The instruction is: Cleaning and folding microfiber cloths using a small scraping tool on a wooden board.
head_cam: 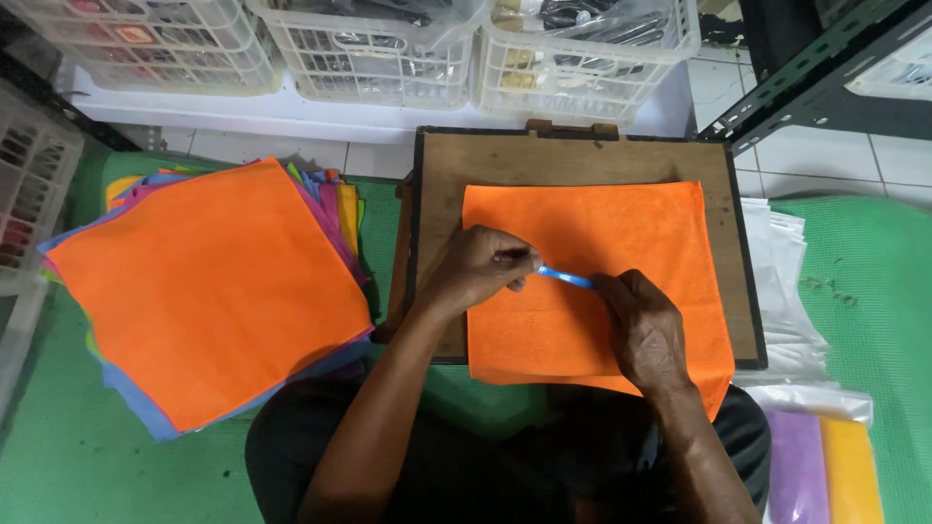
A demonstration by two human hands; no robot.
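Note:
An orange cloth (602,233) lies flat on a small wooden board (505,160) in front of me. Above its middle, my left hand (481,267) and my right hand (641,325) both pinch a thin blue strip (566,278) stretched between their fingertips. The left hand holds its left end, the right hand its right end. What the strip is made of I cannot tell.
A stack of coloured cloths, orange on top (204,281), lies on the green mat (864,281) at my left. White plastic baskets (582,58) stand along the back. Clear bags (782,291) and packed purple and yellow cloths (825,466) sit at the right. A dark metal shelf (815,68) rises at back right.

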